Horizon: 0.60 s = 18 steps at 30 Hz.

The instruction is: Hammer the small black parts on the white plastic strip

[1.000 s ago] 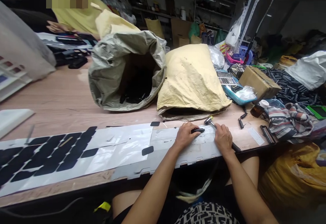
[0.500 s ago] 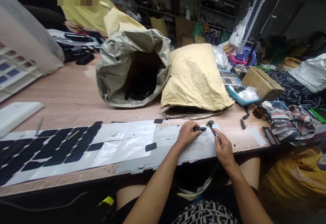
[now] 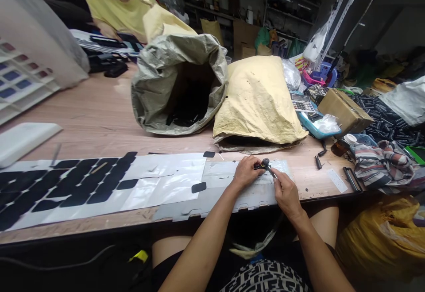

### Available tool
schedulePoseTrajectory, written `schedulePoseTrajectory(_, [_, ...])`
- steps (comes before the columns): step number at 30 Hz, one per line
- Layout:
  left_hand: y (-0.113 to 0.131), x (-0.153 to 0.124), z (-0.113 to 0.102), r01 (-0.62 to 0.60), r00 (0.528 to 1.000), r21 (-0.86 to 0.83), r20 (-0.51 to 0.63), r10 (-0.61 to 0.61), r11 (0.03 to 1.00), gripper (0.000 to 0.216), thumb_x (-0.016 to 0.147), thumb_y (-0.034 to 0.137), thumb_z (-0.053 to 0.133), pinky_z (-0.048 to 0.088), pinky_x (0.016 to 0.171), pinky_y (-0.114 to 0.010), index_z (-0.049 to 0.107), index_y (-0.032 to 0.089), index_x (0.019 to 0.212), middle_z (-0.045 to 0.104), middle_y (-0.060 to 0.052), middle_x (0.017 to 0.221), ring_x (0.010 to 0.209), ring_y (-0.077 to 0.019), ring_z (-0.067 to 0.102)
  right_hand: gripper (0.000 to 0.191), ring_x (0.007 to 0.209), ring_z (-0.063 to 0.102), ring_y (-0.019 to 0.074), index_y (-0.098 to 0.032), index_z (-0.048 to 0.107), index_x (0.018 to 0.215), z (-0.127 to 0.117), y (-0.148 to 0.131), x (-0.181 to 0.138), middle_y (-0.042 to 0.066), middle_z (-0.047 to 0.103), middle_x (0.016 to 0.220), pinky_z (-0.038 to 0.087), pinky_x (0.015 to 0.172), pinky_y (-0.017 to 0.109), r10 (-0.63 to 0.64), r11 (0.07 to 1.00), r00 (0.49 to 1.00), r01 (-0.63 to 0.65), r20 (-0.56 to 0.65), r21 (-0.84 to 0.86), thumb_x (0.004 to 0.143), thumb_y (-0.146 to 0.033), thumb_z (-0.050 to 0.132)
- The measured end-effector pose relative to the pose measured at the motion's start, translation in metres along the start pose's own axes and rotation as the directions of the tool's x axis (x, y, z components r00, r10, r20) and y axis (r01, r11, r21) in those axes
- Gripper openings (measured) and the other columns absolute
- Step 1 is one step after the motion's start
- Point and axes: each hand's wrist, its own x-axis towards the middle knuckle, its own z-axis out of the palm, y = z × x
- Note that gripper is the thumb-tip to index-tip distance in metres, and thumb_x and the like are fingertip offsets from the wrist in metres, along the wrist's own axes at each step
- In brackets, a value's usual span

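Observation:
My left hand [image 3: 246,171] is closed, pinching a small black elongated part [image 3: 258,166] against the clear plastic sheet [image 3: 219,170] near the table's front edge. My right hand [image 3: 286,192] is closed round the handle of a small hammer; its metal head [image 3: 265,163] sits right on the black part's end. Both hands rest on the long white sheet [image 3: 159,186], which carries rows of black oval stickers [image 3: 66,188] at its left. One loose black sticker [image 3: 198,187] lies left of my left hand.
An open grey-green sack [image 3: 172,84] and a yellow sack [image 3: 259,99] lie behind my hands. To the right are a calculator [image 3: 301,102], a blue tray [image 3: 317,128], a cardboard box [image 3: 345,110], a striped cloth [image 3: 381,163]. A person in yellow sits at the far left.
The hammer has swung from lying flat on the table, rightwards, to upright with its head down on the black part. My right hand drew closer to my left. The camera shifted slightly left.

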Motion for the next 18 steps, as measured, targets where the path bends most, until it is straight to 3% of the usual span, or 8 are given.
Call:
schedulePoseTrajectory(4, [0.001, 0.001, 0.0, 0.009, 1.0, 0.01, 0.0, -0.009, 1.0, 0.012, 0.073, 0.024, 0.075, 0.043, 0.083, -0.034, 0.065, 0.021, 0.08, 0.066, -0.002, 0.09, 0.091, -0.0215, 0.056, 0.042, 0.107, 0.064, 0.0169, -0.024, 0.06, 0.132, 0.001, 0.004, 0.004, 0.005, 0.069, 0.117, 0.051, 0.096, 0.03, 0.012, 0.999, 0.999, -0.011, 0.032, -0.035, 0.095, -0.021, 0.04])
schedulePoseTrajectory(9, [0.001, 0.0, -0.002, -0.003, 1.0, 0.014, 0.006, 0.003, 1.0, 0.014, 0.074, 0.027, 0.074, 0.043, 0.083, -0.035, 0.067, 0.022, 0.085, 0.067, -0.002, 0.09, 0.092, -0.0219, 0.057, 0.04, 0.102, 0.062, 0.0175, -0.026, 0.061, 0.13, -0.006, 0.024, 0.021, 0.004, 0.068, 0.111, 0.048, 0.088, 0.027, 0.062, 0.977, 0.996, -0.075, -0.069, -0.2, 0.095, -0.02, 0.043])
schedulePoseTrajectory(14, [-0.002, 0.001, 0.0, -0.014, 1.0, 0.035, 0.026, 0.013, 0.999, 0.015, 0.076, 0.028, 0.071, 0.044, 0.085, -0.036, 0.069, 0.022, 0.09, 0.066, -0.003, 0.092, 0.093, -0.023, 0.056, 0.036, 0.09, 0.056, 0.0192, -0.023, 0.065, 0.125, -0.005, 0.045, 0.033, 0.006, 0.065, 0.094, 0.042, 0.079, 0.028, 0.075, 0.866, 0.984, -0.143, -0.159, -0.48, 0.094, -0.018, 0.047])
schedulePoseTrajectory(18, [0.004, -0.001, -0.008, -0.06, 0.997, -0.025, 0.037, 0.061, 0.998, 0.014, 0.08, 0.032, 0.066, 0.043, 0.087, -0.037, 0.069, 0.021, 0.089, 0.065, -0.004, 0.09, 0.093, -0.0231, 0.055, 0.033, 0.087, 0.051, 0.0194, -0.022, 0.066, 0.122, 0.0, 0.052, 0.033, 0.006, 0.062, 0.092, 0.037, 0.077, 0.029, 0.032, 0.804, 0.987, -0.119, -0.157, -0.583, 0.093, -0.018, 0.049])
